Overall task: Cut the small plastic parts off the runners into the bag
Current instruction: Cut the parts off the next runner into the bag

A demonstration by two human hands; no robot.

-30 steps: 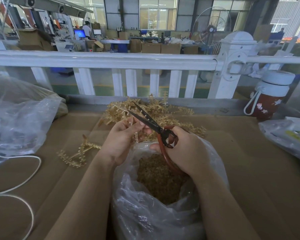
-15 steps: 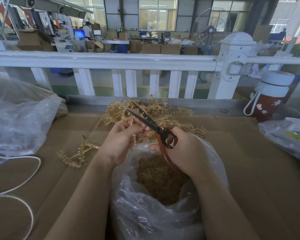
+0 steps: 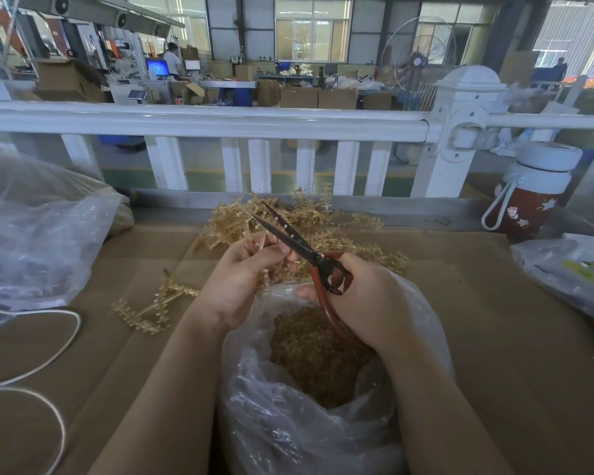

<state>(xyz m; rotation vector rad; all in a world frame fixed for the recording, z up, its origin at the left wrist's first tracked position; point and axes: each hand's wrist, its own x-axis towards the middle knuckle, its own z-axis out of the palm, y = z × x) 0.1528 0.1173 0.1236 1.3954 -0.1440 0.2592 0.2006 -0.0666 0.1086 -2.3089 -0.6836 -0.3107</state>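
My left hand (image 3: 235, 286) pinches a thin yellow runner (image 3: 262, 242) of small plastic parts above the mouth of a clear plastic bag (image 3: 309, 430). Gripped in my right hand (image 3: 367, 299) are scissors (image 3: 288, 234) with red handles; their dark blades point up and left, close together beside the runner. Many cut yellow parts (image 3: 316, 358) lie inside the bag. Behind my hands sits a pile of uncut runners (image 3: 336, 231). One loose runner (image 3: 155, 303) rests on the cardboard to the left.
A brown cardboard sheet (image 3: 494, 337) covers the table. At the left lie a large clear bag (image 3: 31, 234) and a white cord (image 3: 48, 354). At the right stand a red bottle with a white lid (image 3: 532, 197) and another bag (image 3: 570, 269). A white railing (image 3: 203, 120) runs along the back.
The scissor blades have closed together beside the runner. Both hands stay in about the same place above the bag.
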